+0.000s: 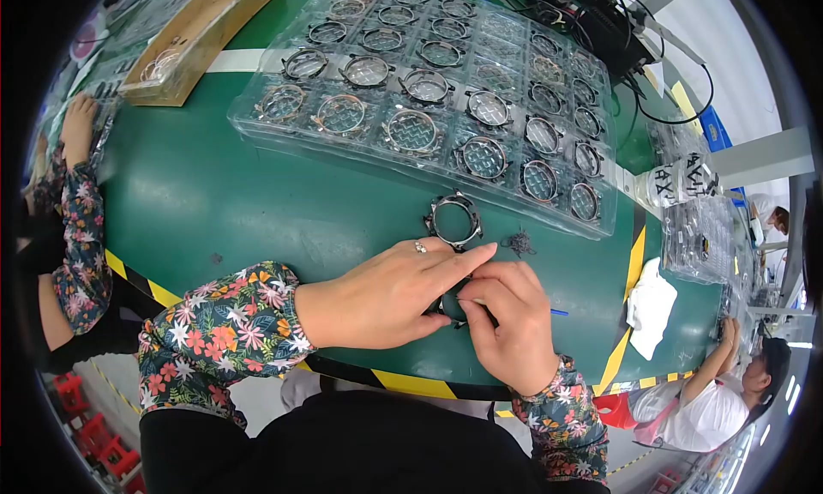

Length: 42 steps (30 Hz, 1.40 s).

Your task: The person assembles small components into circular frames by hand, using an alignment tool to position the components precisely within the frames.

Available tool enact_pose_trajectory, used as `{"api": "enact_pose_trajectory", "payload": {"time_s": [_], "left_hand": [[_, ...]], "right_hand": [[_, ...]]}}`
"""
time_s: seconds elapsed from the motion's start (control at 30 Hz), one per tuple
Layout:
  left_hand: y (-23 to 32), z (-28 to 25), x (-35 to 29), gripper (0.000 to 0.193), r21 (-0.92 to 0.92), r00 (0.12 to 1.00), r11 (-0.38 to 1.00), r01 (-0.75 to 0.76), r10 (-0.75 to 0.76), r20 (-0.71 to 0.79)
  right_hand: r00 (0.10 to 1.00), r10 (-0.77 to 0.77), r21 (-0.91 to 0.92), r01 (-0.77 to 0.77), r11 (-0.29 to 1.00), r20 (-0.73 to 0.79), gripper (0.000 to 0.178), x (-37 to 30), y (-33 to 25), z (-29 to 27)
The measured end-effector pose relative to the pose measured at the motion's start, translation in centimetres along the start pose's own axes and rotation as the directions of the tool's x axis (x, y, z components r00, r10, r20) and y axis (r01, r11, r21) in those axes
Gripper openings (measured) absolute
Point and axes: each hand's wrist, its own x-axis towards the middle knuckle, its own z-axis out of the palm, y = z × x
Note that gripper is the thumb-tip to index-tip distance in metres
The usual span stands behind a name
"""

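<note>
My left hand (386,292) holds a dark watch case (458,314) by its edge, thumb below and forefinger stretched over it. Most of this case is hidden behind my fingers. Thumb and fingertips of my right hand (514,327) are pinched together at the case's rim; whatever is between them is too small to name. Just beyond my left knuckles, a second black watch case (477,225) lies on the green table. To its right is a small heap of tiny dark pieces (519,243). A thin blue stick (559,312) shows beside my right hand, partly hidden.
A large clear plastic tray (411,147) of watch cases stands across the table's far side. Left of it is a wooden box (193,44). Cables and a black device (600,31) occupy the far right, a white cloth (651,310) the right edge. Co-workers sit on both sides.
</note>
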Motion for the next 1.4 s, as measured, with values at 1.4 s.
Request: {"api": "enact_pose_trajectory", "payload": {"time_s": [1.4], "left_hand": [[-0.07, 0.18, -0.07, 0.086, -0.011, 1.000, 1.000, 0.008, -0.008, -0.006]], "right_hand": [[1.000, 0.000, 0.010, 0.000, 1.000, -0.025, 0.015, -0.02, -0.10, 0.62]]}}
